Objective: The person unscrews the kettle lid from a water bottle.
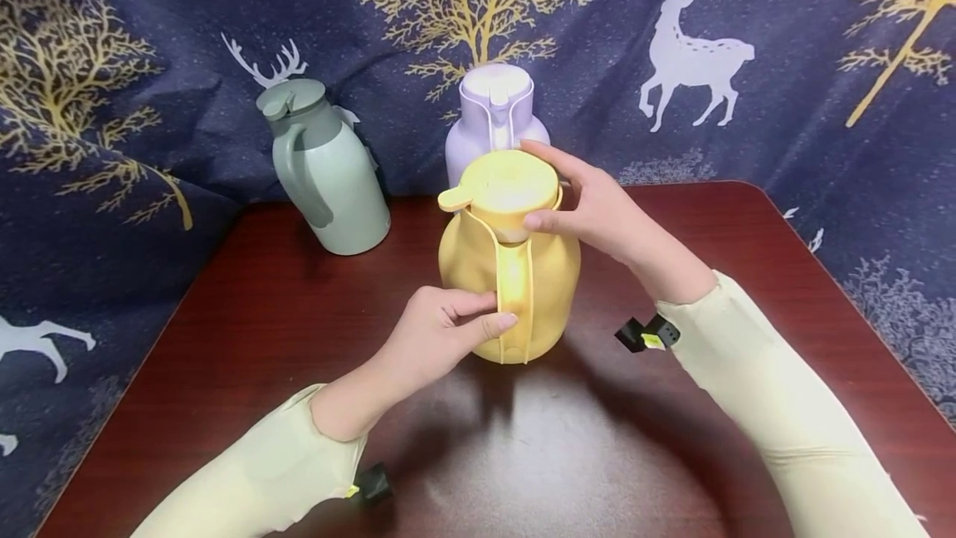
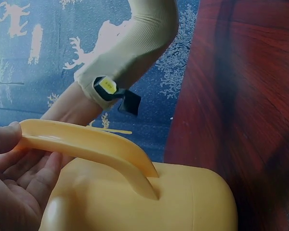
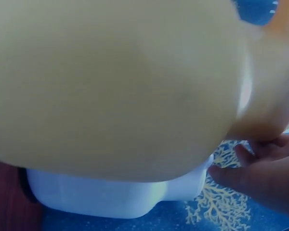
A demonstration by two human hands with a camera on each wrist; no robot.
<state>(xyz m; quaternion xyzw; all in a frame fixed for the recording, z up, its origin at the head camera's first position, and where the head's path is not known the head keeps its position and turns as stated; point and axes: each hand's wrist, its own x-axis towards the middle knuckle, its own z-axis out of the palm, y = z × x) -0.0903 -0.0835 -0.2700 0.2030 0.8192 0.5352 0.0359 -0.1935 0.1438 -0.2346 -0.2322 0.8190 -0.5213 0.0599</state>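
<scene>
Bench (image 1: 261, 330) beneath our hands carries a green jug (image 1: 339, 181), well beyond our left hand (image 1: 436, 335) and off to its side, while that hand pinches the handle (image 1: 515, 285) of the yellow jug (image 1: 553, 285) between thumb and fingers. Between our two hands we see the yellow jug, its handle facing us, with a lilac jug (image 1: 474, 135) partly hidden behind it. Rightmost, our right hand (image 1: 597, 202) holds the yellow jug's top, thumb near us beside the lid (image 1: 510, 181), fingers reaching round the far side.
</scene>
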